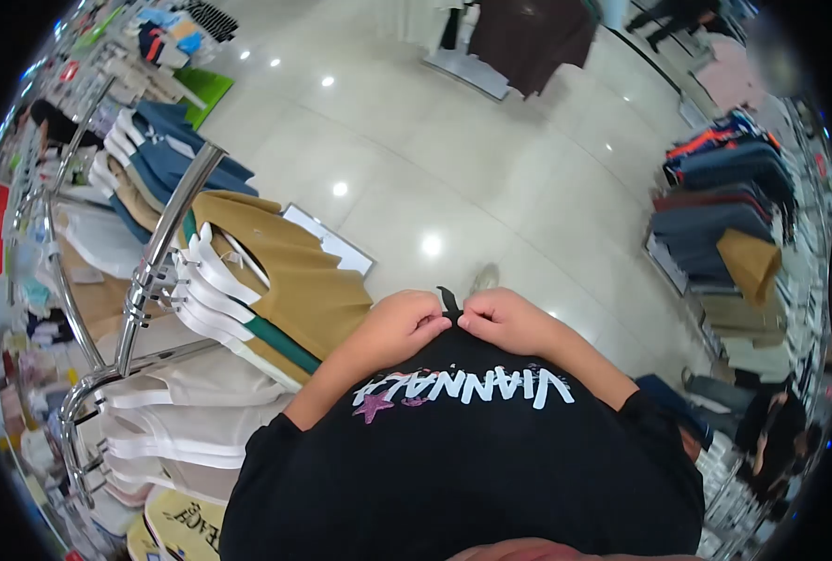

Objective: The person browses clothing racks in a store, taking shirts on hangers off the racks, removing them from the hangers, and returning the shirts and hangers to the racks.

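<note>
Both hands are close together in front of the black printed shirt (472,458) that the person wears. My left hand (497,315) is on the right of the pair, its fingers curled and closed at the thin dark strap (449,300). My right hand (413,321), on the left, is also closed, thumb against the fingers, beside the same strap. A small gap with black material separates the two hands. What exactly each one pinches is too small to make out.
A chrome rack (165,224) stands at the left with tan shirts (303,271) on white hangers (212,301). At the right hang dark clothes (715,224). A brown garment (533,42) hangs at the top over the tiled floor (416,178). A person (771,439) is at the lower right.
</note>
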The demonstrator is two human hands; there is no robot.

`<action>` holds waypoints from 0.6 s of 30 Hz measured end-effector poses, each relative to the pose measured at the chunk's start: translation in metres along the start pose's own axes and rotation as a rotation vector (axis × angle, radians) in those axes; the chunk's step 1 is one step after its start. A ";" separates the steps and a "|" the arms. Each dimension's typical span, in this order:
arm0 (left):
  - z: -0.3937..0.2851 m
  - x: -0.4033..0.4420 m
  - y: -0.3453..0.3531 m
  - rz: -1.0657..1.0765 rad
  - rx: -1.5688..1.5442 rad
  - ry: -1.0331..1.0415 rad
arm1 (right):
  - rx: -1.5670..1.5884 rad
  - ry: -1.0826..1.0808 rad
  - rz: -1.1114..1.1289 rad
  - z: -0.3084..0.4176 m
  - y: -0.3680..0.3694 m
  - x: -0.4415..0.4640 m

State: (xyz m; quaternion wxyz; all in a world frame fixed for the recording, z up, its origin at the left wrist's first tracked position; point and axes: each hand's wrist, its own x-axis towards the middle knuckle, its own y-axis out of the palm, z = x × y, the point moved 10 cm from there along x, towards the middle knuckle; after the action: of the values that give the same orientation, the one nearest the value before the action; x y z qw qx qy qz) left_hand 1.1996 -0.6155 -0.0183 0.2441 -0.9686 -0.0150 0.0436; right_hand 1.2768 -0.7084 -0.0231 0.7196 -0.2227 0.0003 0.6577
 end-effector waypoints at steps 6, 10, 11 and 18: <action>0.022 0.040 -0.034 -0.183 -0.022 -0.151 | 0.033 -0.040 0.218 -0.010 -0.046 0.064; 0.025 0.105 -0.047 -0.216 0.038 -0.180 | 0.086 -0.263 0.230 -0.018 -0.115 0.093; 0.022 0.126 -0.049 -0.215 0.031 -0.179 | 0.082 -0.215 0.227 -0.024 -0.137 0.100; -0.016 0.268 -0.074 -0.158 0.165 -0.047 | 0.080 -0.222 0.233 -0.050 -0.261 0.130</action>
State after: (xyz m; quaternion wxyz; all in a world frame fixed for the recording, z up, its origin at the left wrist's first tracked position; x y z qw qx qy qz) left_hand 1.4671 -0.5447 0.0098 0.3254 -0.9398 -0.0932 0.0481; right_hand 1.5563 -0.6110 -0.0224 0.6425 -0.1185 -0.0273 0.7566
